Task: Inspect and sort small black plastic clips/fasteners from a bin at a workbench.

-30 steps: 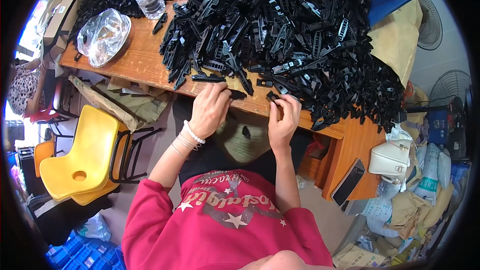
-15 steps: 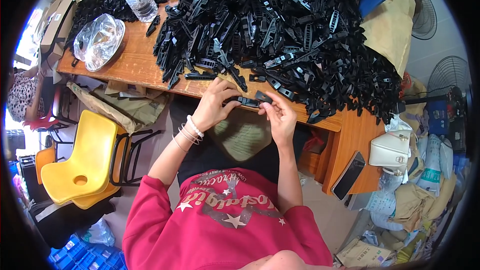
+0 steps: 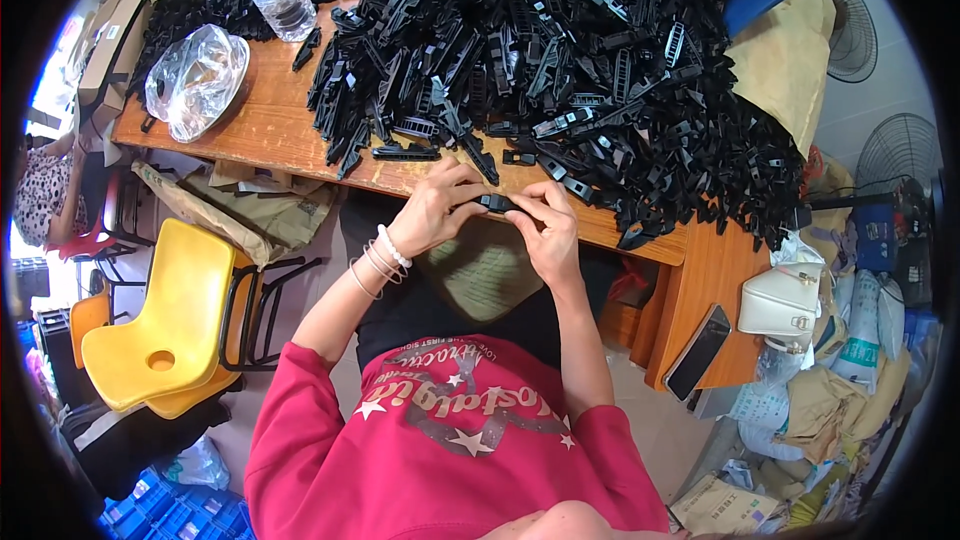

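Two hands [image 3: 436,210] [image 3: 548,228] holding black part [image 3: 494,203], table edge [image 3: 270,157] near, chair [image 3: 165,305] apart

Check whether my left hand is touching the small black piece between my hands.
Touching. The head view shows it: your left hand has its fingertips against the left end of the small black piece.

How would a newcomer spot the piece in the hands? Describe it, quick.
Find the big heap of black parts on the wooden table, then come down to the table's near edge. There the left hand and right hand nearly meet. The small black piece between them is it: nearby parts lie on the table; this one is held.
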The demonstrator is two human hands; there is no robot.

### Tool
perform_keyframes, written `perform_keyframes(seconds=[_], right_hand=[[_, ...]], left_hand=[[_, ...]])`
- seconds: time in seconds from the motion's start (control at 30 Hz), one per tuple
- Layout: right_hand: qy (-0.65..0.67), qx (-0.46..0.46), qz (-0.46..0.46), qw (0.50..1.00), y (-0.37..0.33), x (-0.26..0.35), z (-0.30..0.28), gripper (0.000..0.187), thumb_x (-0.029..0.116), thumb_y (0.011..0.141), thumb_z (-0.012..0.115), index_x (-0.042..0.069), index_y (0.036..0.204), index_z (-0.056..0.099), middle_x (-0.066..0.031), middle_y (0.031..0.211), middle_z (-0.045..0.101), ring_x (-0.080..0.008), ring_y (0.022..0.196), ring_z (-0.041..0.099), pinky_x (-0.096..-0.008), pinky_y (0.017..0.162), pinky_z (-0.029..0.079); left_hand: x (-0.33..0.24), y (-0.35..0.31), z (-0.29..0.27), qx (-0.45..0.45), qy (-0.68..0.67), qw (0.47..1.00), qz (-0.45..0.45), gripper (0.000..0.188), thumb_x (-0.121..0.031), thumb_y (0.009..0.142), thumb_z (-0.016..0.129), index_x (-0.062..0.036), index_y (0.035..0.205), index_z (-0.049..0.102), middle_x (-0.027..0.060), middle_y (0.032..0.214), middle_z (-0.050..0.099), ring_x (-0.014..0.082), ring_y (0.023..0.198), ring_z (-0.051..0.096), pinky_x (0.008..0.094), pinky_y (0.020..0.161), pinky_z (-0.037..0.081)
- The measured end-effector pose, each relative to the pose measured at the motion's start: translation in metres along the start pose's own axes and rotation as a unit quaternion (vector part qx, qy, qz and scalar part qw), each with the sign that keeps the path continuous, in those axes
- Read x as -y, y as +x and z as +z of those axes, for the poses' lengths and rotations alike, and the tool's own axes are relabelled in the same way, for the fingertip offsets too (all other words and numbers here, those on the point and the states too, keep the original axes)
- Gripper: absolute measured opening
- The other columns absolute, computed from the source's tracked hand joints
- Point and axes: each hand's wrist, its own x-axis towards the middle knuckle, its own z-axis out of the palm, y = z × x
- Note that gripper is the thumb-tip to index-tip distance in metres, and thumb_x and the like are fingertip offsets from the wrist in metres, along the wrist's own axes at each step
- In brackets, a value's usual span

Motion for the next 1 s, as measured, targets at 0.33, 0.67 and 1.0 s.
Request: perform_keyframes(seconds=[0.33, 0.67, 1.0], right_hand=[[-0.255, -0.095, -0.092, 0.958, 0.031, -0.006, 0.016, 0.019, -0.005, 0.079, 0.073, -0.001, 0.097, 0.07, -0.0096, 0.097, 0.059, -0.0276, 0.089, 0.058, -0.0387, 0.075, 0.046], [0.012, -0.166, 0.047, 0.985, 0.003, -0.007, 0.014, 0.013, 0.008, 0.102, 0.056, 0.002, 0.112, 0.062, -0.0072, 0.103, 0.061, -0.0122, 0.081, 0.056, -0.0266, 0.073, 0.047], [0.047, -0.036, 0.066, 0.996, -0.006, -0.005, -0.003, 0.028, -0.001, 0.091, 0.068, -0.003, 0.119, 0.069, -0.0071, 0.09, 0.063, -0.0099, 0.072, 0.058, -0.0237, 0.063, 0.045]], left_hand=[[-0.005, 0.017, 0.006, -0.048, 0.106, 0.993, 0.03, 0.032, -0.006, 0.084, 0.073, 0.0013, 0.114, 0.066, 0.0147, 0.098, 0.06, 0.0335, 0.085, 0.063, 0.0397, 0.075, 0.052], [-0.015, -0.01, 0.009, -0.064, 0.067, 0.995, -0.048, 0.028, -0.01, 0.081, 0.078, 0.0003, 0.101, 0.061, 0.015, 0.094, 0.063, 0.0349, 0.09, 0.062, 0.0402, 0.078, 0.051], [0.001, 0.003, 0.0, 0.008, 0.04, 0.999, 0.003, 0.022, -0.012, 0.081, 0.075, -0.0016, 0.1, 0.07, 0.0109, 0.096, 0.058, 0.0316, 0.096, 0.054, 0.0412, 0.087, 0.047]])
